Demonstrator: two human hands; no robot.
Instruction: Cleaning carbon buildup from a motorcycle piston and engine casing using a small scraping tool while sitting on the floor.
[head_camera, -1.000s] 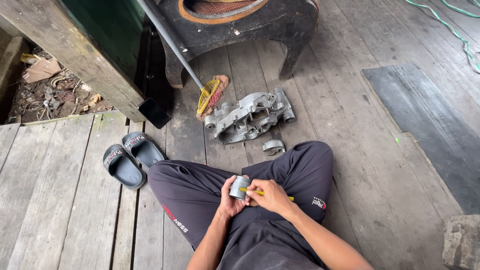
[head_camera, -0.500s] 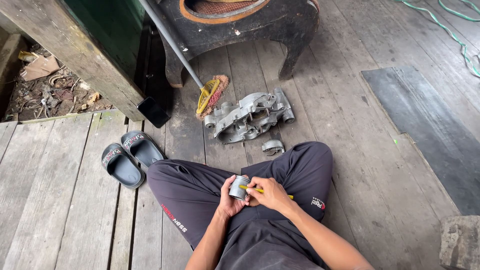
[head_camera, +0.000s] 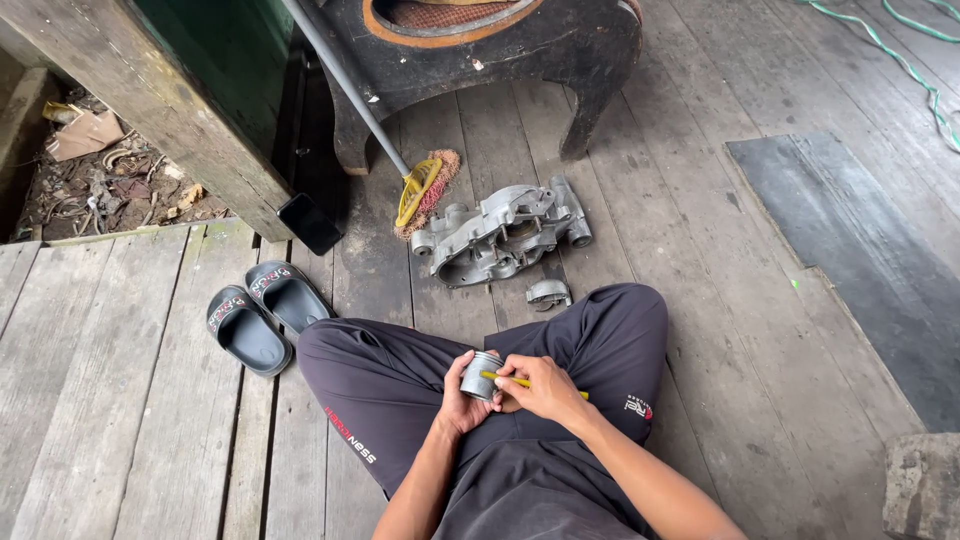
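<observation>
- Left hand (head_camera: 457, 400) grips a small grey metal cylinder (head_camera: 480, 376) — likely a piston — above the lap.
- Right hand (head_camera: 540, 388) pinches a yellow tool (head_camera: 505, 379), tip touching the cylinder.
- Grey engine casing (head_camera: 500, 234) lies on the wooden floor (head_camera: 700, 300), beyond the knees.

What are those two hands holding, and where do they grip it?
The left hand grips a small metal cylinder, likely a piston, around its side. The right hand holds a thin yellow tool along its shaft, tip at the cylinder.

Soft, even daylight; sharp focus, faint shadows, no glare.
</observation>
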